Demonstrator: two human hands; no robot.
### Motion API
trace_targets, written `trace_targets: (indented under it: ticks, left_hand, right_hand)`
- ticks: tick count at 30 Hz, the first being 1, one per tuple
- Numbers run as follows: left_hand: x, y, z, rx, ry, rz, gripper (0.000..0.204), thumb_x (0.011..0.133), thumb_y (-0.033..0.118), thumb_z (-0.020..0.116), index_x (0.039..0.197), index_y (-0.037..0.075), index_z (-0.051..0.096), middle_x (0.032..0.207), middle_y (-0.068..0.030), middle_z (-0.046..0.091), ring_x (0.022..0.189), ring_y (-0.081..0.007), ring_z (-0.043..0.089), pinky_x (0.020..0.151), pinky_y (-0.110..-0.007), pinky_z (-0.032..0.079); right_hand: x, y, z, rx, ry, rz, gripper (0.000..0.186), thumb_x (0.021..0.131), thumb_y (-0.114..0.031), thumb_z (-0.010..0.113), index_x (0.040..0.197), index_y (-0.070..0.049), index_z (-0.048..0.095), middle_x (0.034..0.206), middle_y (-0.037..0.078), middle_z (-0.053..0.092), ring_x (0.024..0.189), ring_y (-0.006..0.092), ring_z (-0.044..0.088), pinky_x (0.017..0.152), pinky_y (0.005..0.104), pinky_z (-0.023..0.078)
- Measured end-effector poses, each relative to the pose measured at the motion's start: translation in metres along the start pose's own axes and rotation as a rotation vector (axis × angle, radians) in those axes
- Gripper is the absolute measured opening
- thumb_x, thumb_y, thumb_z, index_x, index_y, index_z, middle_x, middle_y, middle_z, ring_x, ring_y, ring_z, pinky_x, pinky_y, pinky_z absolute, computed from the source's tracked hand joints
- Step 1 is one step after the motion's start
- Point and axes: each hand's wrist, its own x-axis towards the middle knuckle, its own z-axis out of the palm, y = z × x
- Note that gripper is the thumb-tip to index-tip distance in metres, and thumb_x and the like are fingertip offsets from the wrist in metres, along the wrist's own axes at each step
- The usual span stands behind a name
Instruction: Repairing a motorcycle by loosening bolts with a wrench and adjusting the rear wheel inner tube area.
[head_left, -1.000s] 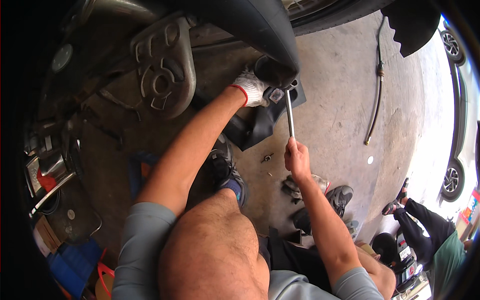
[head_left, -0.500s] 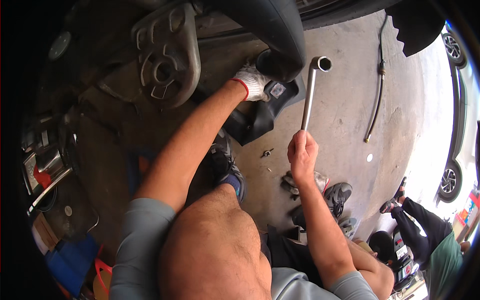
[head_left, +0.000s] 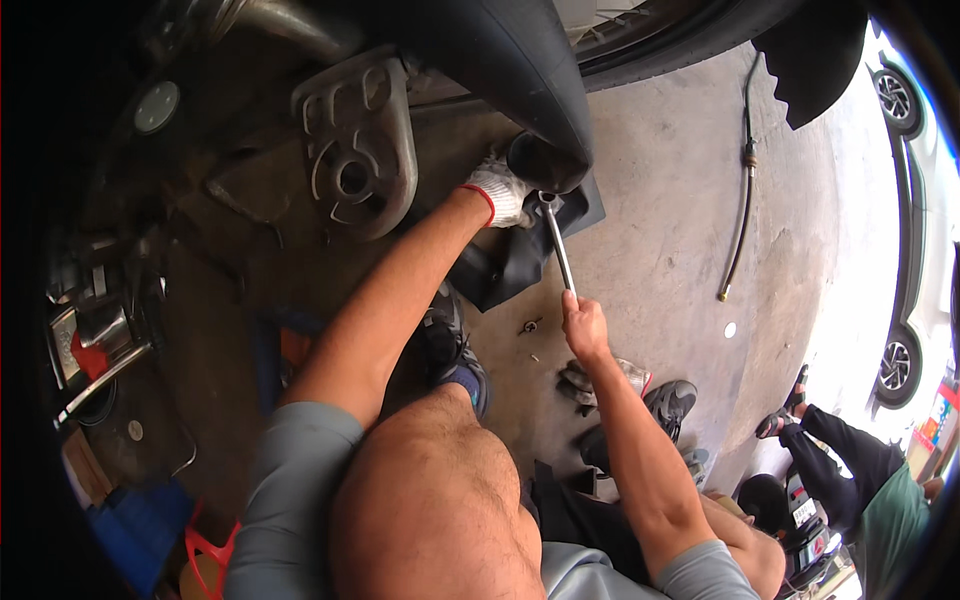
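Note:
My right hand (head_left: 584, 325) is wrapped round the long steel box-end wrench (head_left: 558, 245), whose ring head sits just below the lower tip of the curved black body panel (head_left: 520, 75). My left hand (head_left: 495, 192), in a white glove with a red cuff, is up against the underside of that panel, left of the wrench head; its fingertips are hidden, so its grip cannot be made out. A creased black rubber or plastic sheet (head_left: 500, 275) lies under both. A cut-out metal plate (head_left: 360, 150) juts out at the upper left.
A tyre (head_left: 680, 60) curves overhead. A hose (head_left: 748, 220), small hardware (head_left: 530, 327) and a loose glove (head_left: 580, 385) lie on the concrete. At right, another person's legs (head_left: 830, 455) and a parked car (head_left: 915, 240) show. Metal items (head_left: 105, 310) are piled at left.
The wrench head was lifted out to the right half a second ago; now it is back down and left, beneath the panel tip. My left hand stays about in place.

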Motion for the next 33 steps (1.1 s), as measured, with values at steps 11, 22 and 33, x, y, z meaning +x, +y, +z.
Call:
trace_targets:
  ticks: [11,22,33]
  left_hand:
    - [-0.005,-0.004,-0.003,-0.019,-0.072,-0.011,0.086,0.075,0.051,0.058,0.142,0.012,0.02,0.148,-0.0146,0.016,0.137,-0.0321,0.011,0.112,-0.043,0.004]
    - [-0.003,-0.022,0.027,0.0,0.083,-0.044,0.079,0.076,0.052,0.057,0.14,0.016,0.028,0.149,-0.0109,0.015,0.137,-0.0295,0.014,0.112,-0.044,0.005]
    - [-0.017,-0.018,0.015,-0.045,-0.009,-0.042,0.075,0.076,0.05,0.057,0.137,0.014,0.034,0.147,-0.0119,0.02,0.137,-0.0318,0.014,0.112,-0.042,0.004]
  right_hand:
    - [-0.008,-0.019,-0.005,-0.074,-0.041,0.011,0.042,0.095,-0.034,0.041,0.065,-0.005,0.044,0.051,-0.002,0.042,0.047,0.0083,0.04,0.044,0.0274,0.033]
    - [-0.018,-0.034,0.006,0.161,-0.041,-0.075,0.044,0.094,-0.035,0.043,0.061,-0.007,0.043,0.05,-0.003,0.04,0.044,0.0063,0.037,0.04,0.0235,0.029]
    - [-0.036,-0.064,0.001,0.186,0.008,-0.12,0.043,0.094,-0.034,0.044,0.061,-0.006,0.044,0.051,-0.002,0.042,0.045,0.0075,0.038,0.042,0.0264,0.03]
